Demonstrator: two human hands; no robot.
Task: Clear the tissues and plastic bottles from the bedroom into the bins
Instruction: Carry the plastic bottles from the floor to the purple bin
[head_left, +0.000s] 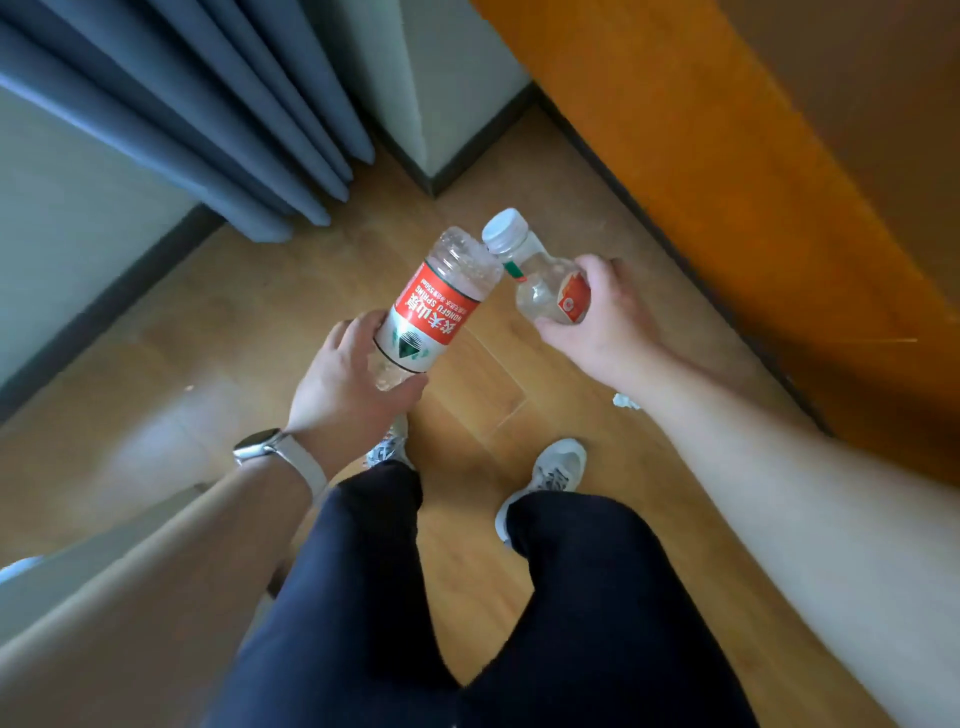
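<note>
My left hand (345, 387) grips the neck end of a clear plastic bottle with a red label (436, 306), its base pointing up and away from me. My right hand (605, 317) holds a second, smaller clear bottle (543, 280) with a white cap (505, 228) and a small red label. The two bottles nearly touch above the wooden floor. A crumpled white tissue (626, 401) lies on the floor just beyond my right forearm, partly hidden by it.
Blue curtains (208, 130) hang at the upper left beside a pale wall corner (441, 93) with a dark skirting board. An orange wooden panel (753, 182) runs along the right. My legs and grey shoes (556, 470) stand on the wooden floor (208, 364).
</note>
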